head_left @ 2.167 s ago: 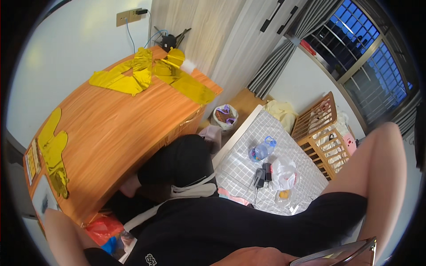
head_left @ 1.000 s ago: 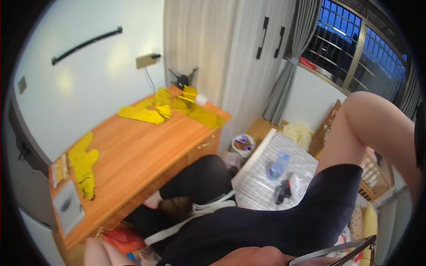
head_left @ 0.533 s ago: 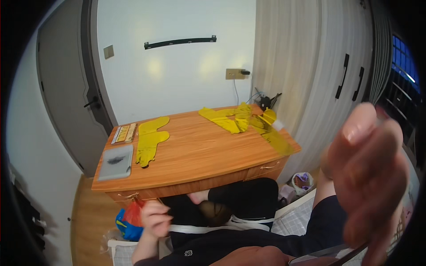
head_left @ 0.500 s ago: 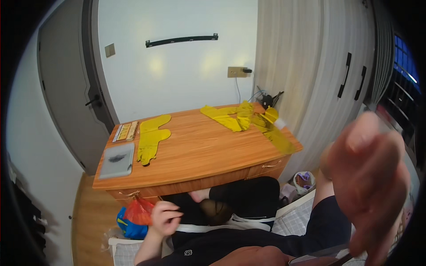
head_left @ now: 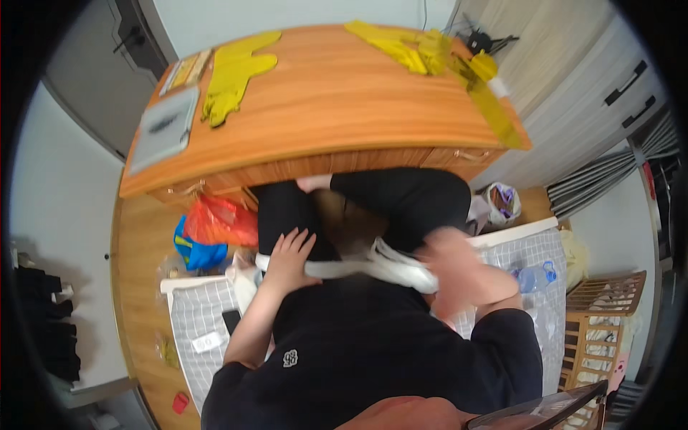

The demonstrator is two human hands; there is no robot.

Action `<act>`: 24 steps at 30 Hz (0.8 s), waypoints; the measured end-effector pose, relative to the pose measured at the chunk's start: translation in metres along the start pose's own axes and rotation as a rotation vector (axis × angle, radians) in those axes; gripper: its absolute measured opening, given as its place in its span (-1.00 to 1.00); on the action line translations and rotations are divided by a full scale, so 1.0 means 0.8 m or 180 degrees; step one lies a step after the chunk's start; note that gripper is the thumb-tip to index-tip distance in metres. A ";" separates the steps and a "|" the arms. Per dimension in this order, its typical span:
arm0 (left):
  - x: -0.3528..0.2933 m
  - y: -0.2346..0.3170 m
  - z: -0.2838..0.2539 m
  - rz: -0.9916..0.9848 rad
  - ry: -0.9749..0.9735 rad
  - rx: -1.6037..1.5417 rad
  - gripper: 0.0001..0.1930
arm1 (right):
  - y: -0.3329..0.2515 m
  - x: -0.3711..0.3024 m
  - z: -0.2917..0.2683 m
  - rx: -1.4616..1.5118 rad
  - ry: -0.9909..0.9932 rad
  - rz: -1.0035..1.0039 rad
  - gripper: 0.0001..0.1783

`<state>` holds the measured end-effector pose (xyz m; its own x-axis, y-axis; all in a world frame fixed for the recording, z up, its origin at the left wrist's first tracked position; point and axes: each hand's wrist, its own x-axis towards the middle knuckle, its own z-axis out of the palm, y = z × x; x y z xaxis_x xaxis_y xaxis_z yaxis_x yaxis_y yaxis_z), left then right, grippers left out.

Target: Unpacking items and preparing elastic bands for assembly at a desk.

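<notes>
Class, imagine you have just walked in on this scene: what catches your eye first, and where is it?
The shiny yellow pieces stand out most, one toward the left end of the wooden desk and others toward its right. Below the desk's left drawer, a red plastic bag glows. Nearer, the left hand lies spread on the black trousers, while the right hand is a blur.

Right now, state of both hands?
Left hand: open, spread over the black trousers, nothing seen in it.
Right hand: blurred, cannot tell.
</notes>
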<state>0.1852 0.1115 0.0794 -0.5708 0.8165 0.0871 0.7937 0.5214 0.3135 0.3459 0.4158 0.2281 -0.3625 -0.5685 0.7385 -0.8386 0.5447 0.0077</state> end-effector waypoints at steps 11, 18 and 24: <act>-0.014 -0.010 0.014 0.0275 -0.0108 -0.0910 -0.82 | -0.016 -0.120 0.149 -0.0573 -0.2146 0.3062 -0.14; -0.003 -0.025 -0.048 -0.0805 -0.0063 -0.1790 -0.85 | -0.026 -0.126 0.138 -0.1153 -0.1368 0.3568 -0.50; 0.023 -0.040 -0.086 -0.0593 0.0346 -0.2080 -0.88 | 0.006 -0.127 0.106 0.0005 -0.1428 0.4176 -0.64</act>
<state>0.1347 0.0926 0.1363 -0.7304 0.6804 0.0599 0.4098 0.3663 0.8354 0.3443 0.4234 0.0961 -0.9759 0.2056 -0.0726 0.2131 0.8289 -0.5172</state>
